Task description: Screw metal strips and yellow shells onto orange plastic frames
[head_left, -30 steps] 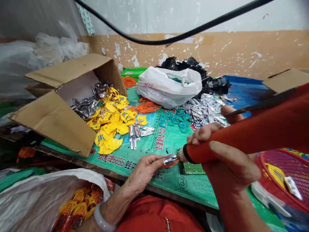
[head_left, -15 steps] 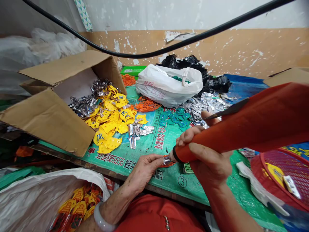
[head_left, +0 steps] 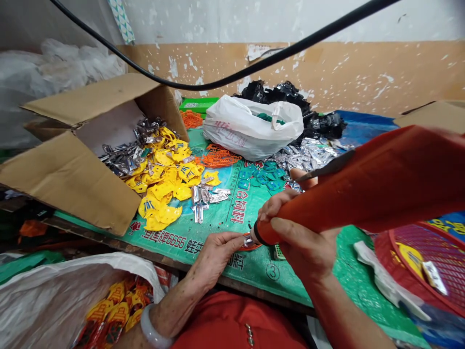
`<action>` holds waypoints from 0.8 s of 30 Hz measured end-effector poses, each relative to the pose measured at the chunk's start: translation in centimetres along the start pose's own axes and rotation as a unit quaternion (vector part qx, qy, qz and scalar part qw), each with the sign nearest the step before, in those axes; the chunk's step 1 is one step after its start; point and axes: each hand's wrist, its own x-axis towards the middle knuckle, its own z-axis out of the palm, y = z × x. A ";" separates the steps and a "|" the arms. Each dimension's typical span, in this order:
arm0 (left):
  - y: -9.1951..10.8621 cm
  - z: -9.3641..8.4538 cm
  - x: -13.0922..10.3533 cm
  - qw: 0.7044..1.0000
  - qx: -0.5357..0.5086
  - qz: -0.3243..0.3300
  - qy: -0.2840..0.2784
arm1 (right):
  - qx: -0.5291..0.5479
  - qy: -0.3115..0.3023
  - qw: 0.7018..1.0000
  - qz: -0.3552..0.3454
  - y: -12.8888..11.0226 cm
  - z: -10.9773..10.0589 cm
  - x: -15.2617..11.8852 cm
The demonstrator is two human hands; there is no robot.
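Note:
My left hand [head_left: 217,253] pinches a small orange-edged plastic part with a silver piece [head_left: 248,241] on it, low over the table's front edge. My right hand [head_left: 305,237] is wrapped round a thick red electric screwdriver [head_left: 341,194], which has a black lever along its top. The tool's pale tip and black collar point down to the left, against or just over the silver piece; contact cannot be made out. Past my hands lie silver pieces [head_left: 209,195], a heap of yellow plastic parts [head_left: 167,182] and green parts [head_left: 261,175].
A cardboard box [head_left: 69,179] lies tipped at the left. A white plastic bag [head_left: 250,128] stands at the back near black parts [head_left: 286,94]. At right is a red mesh basket [head_left: 446,257]; at lower left, an open sack [head_left: 54,295] holds yellow-orange pieces. A black cable [head_left: 203,87] hangs across.
The screwdriver and my right hand have shifted slightly left, and a small dark bit now shows beside the collar. My left hand keeps its pinch. The whole view has moved a little.

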 end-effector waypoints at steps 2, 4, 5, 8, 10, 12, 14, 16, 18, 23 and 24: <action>-0.2 0.1 0.1 1.000 -0.021 0.001 -0.004 | -0.028 -0.006 1.000 -0.005 0.1 0.0 -0.1; -0.5 0.1 0.2 0.999 -0.035 -0.001 -0.001 | -0.051 -0.010 0.999 -0.012 0.2 0.2 -0.2; -0.7 0.1 0.2 0.999 -0.040 -0.003 0.005 | -0.067 -0.014 0.998 -0.017 0.2 0.4 -0.2; -1.4 0.0 0.4 0.999 -0.042 -0.002 0.030 | -0.129 -0.039 0.990 -0.042 -0.1 0.8 -0.1; -1.8 -0.1 0.6 0.998 -0.037 0.003 0.042 | -0.161 -0.051 0.984 -0.060 -0.4 1.1 0.0; -2.0 -0.1 0.6 0.998 -0.032 0.003 0.049 | -0.178 -0.057 0.980 -0.067 -0.8 1.2 0.2; -2.0 0.0 0.5 0.998 -0.034 -0.002 0.054 | -0.189 -0.060 0.978 -0.067 -0.9 1.3 0.2; -1.7 0.2 0.4 0.997 -0.040 -0.008 0.058 | -0.191 -0.064 0.977 -0.065 -0.8 1.2 0.2; -1.4 0.3 0.3 0.997 -0.047 -0.010 0.062 | -0.169 -0.061 0.982 -0.056 -0.4 1.1 0.0; -1.0 0.4 0.2 0.996 -0.061 -0.007 0.064 | -0.095 -0.029 0.995 -0.018 0.5 0.9 -0.5; -1.0 0.3 0.2 0.996 -0.062 -0.008 0.065 | -0.093 -0.027 0.995 -0.015 0.6 0.8 -0.5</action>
